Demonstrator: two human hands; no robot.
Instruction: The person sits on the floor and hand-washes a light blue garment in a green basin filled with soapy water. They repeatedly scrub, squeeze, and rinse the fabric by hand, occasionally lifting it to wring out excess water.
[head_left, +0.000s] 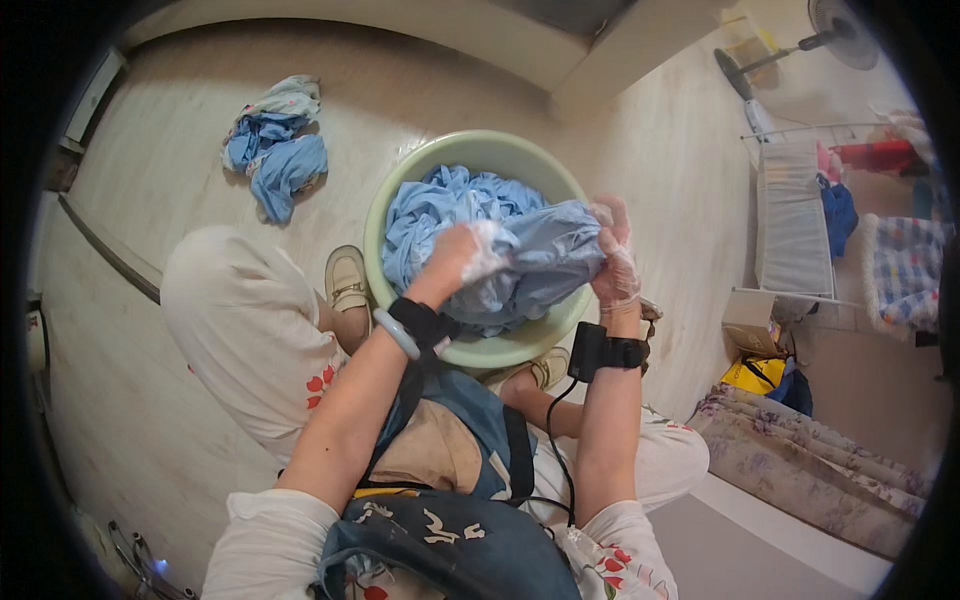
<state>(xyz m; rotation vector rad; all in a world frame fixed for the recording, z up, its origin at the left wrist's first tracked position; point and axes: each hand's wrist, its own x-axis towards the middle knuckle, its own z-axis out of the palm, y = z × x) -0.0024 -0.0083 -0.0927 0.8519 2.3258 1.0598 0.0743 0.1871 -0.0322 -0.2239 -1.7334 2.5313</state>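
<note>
A round, pale green plastic basin (487, 352) stands on the floor in front of me, holding wet light-blue cloth (420, 214). Over its middle, my left hand (465, 255) is closed on a bunched part of the cloth, with white suds over the fingers. At the basin's right rim, my right hand (616, 259) grips the far end of the same blue cloth, which is stretched between both hands. Suds coat that hand too. A pale bangle and a black band are on my left wrist; a black strapped device with a cable is on my right.
A crumpled pile of blue and white cloth (281, 157) lies on the floor at upper left. My shoes flank the basin's near side. At right are a white rack (795, 217) with hanging cloths, a cardboard box (750, 322) and a yellow bag (754, 375). A fan stands at upper right.
</note>
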